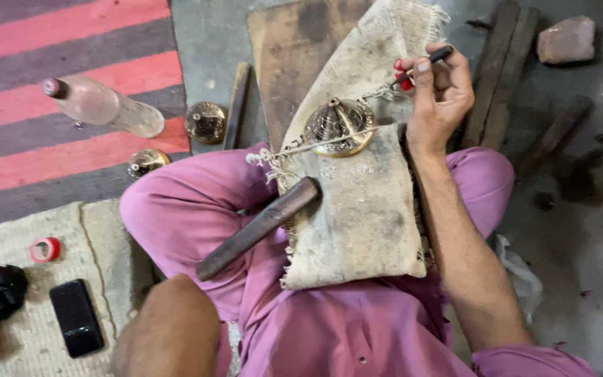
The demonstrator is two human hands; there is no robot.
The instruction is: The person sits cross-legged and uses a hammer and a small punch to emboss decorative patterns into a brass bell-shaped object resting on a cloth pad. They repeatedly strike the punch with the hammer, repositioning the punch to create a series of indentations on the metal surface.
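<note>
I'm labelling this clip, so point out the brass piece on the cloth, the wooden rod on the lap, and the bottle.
brass piece (pixel 340 126), head view, on its domed top.
wooden rod (pixel 259 227), head view, mid-length.
bottle (pixel 106 106), head view, on its clear body.

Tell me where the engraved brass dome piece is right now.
The brass dome piece sits on the cloth pad over the person's lap, just left of the right hand and above the wooden mallet.

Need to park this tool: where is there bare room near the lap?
Free: grey floor right of the right hand; mat between red tape roll and bottle. Crowded: cloth carrying brass piece and wooden handle.
</note>
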